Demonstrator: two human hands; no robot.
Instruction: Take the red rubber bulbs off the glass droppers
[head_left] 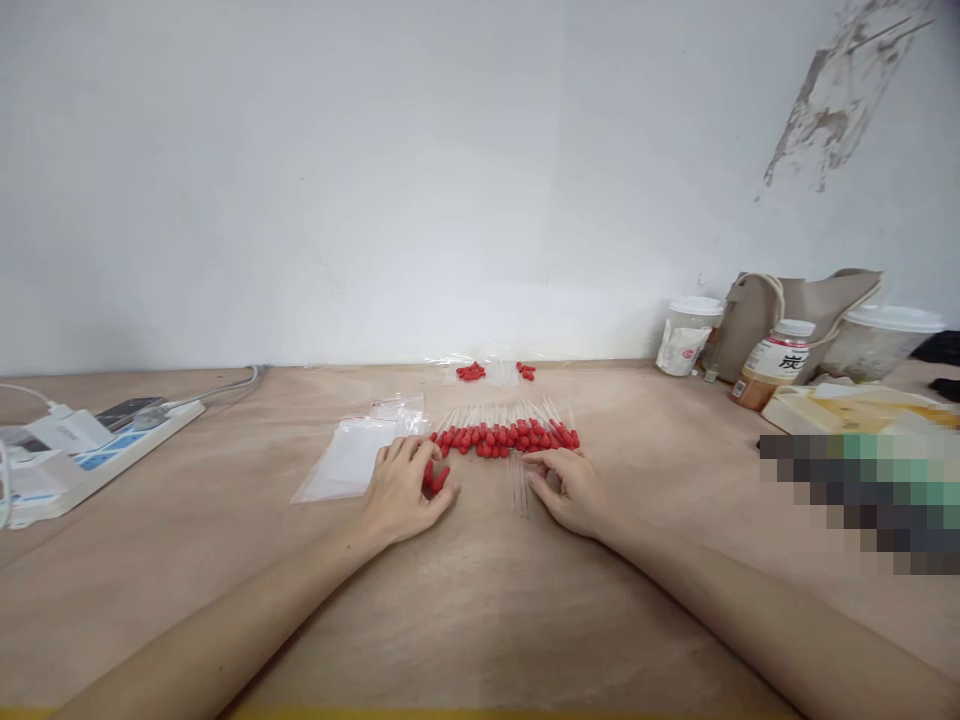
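**Glass under the palms, bulbs free to roll**

Both hands lie flat and low on the light wooden desk [480,610], right at the near edge of a long row of clear glass droppers with red rubber bulbs [502,438]. The left hand [401,490] has its fingers [409,452] curled in narrow over two loose red rubber bulbs [436,478], which are pinned between thumb and forefinger. The right hand [574,492] is bent loosely with its fingers [547,462] touching the row. I cannot tell whether they pinch anything. A few bare clear glass tubes [518,492] lie between the two hands, just beside the right forefinger.

The main risk, as I judge it, is those bare tubes. They are nearly invisible against the wood, so a wrist that slides or presses down could snap one or send it rolling toward the near edge. A careless sweep of either hand could also knock the packed row and fan the droppers out of line. The two bulbs are held lightly and could squirt out and roll off. The clear plastic zip bags [352,455], touching the left hand's far side, are slippery and could drag along with it. The small heap of red bulbs by the wall [471,372] is well apart and looks safe
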